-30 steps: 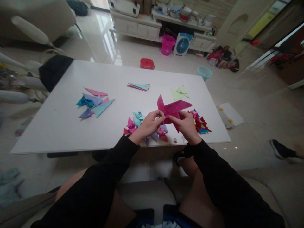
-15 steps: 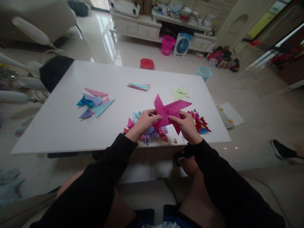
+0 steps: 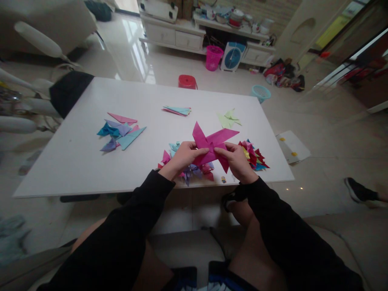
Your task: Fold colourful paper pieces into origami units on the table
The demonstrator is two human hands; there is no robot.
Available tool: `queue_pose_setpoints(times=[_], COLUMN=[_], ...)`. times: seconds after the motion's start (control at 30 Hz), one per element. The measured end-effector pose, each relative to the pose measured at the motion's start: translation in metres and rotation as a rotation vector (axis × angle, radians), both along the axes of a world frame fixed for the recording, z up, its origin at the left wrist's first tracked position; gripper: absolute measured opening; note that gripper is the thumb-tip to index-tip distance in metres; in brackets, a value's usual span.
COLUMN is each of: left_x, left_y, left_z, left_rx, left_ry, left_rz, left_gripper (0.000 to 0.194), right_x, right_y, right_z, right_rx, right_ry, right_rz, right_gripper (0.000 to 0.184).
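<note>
A magenta folded paper pinwheel (image 3: 209, 142), with pointed arms spreading outward, is held above the near edge of the white table. My left hand (image 3: 188, 155) pinches its left side, thumb on top near the centre. On the right side, my right hand (image 3: 235, 158) grips it the same way, with the thumb close to the other thumb. The fingers underneath are mostly hidden by the paper. Below and behind my left hand lies a pile of purple, pink and light blue folded paper pieces (image 3: 197, 170). Beside my right hand sits a heap of red, yellow and blue folded pieces (image 3: 256, 157).
On the white table (image 3: 75, 169) are blue, purple and pink folded papers (image 3: 121, 131) at left, a thin stack of folded strips (image 3: 177, 110) at the back and a pale green folded paper (image 3: 229, 119). A red stool (image 3: 187, 81) stands beyond the table.
The magenta pinwheel has tilted and shifted slightly left in my hands. Both thumbs stay near its centre, and the paper piles lie as before.
</note>
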State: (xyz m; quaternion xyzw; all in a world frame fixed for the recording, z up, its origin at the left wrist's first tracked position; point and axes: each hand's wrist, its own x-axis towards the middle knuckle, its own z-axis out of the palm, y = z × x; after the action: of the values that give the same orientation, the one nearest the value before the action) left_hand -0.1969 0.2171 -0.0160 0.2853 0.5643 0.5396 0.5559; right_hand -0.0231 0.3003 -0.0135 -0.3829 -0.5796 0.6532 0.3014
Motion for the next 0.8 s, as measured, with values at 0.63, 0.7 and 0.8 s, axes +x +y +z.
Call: queue_pose_setpoints(times=[0.63, 0.7, 0.8], left_x=[-0.012, -0.012, -0.013], left_y=[-0.001, -0.002, -0.002], left_z=[0.006, 0.007, 0.006], left_rx=[-0.029, -0.035, -0.042], left_ry=[0.156, 0.174, 0.214], left_rz=[-0.036, -0.037, -0.053], left_gripper=[0.025, 0.025, 0.027], right_x=[0.006, 0.006, 0.005], right_y=[0.023, 0.023, 0.021], right_z=[0.01, 0.011, 0.011], right_rx=[0.118, 0.134, 0.147], right_ry=[0.123, 0.146, 0.178], right_rz=[-0.317, -0.327, -0.336], right_gripper=[0.033, 0.032, 0.03])
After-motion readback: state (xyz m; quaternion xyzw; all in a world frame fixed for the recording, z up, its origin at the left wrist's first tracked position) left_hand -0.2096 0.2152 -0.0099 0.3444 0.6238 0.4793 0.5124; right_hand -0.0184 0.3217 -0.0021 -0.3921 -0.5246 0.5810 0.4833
